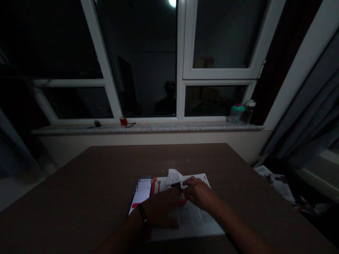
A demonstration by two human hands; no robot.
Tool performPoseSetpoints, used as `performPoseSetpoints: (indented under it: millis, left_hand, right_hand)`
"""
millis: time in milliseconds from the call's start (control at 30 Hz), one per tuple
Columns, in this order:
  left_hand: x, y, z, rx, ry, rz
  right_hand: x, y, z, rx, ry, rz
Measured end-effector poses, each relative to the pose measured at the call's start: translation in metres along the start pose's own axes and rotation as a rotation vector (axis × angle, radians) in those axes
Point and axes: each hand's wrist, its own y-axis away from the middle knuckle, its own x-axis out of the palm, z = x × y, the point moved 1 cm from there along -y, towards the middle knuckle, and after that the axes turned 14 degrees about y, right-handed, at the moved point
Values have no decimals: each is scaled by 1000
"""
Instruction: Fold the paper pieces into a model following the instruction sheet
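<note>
An open printed booklet (196,220) lies on the dark brown table near its front. My left hand (162,208), with a black band on the wrist, rests over the booklet's left part, its fingers spread and pointing right. My right hand (198,192) has its fingers bent together at a raised, folded piece of paper (174,175) near the booklet's middle. What the fingertips pinch is too dark to make out. Between the hands a small dark and red patch shows. A lit phone (142,192) lies at the booklet's left edge.
The brown table (106,176) reaches a granite windowsill (159,127). On the sill stand a red container (123,121), a small dark object (97,123) and a green-lidded bottle (236,113). Papers (280,185) lie below the table's right side.
</note>
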Motion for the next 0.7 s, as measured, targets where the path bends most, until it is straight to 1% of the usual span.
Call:
performPoseSetpoints:
  millis: [133,500,700]
  left_hand:
    - [0,0,-1,24,11,-14]
    - [0,0,-1,14,0,-2]
    - [1,0,0,16,-21,11]
  right_hand:
    - [1,0,0,11,-7,-2]
    - [2,-1,4,61,18,16]
    - [-2,-2,6,89,8,44]
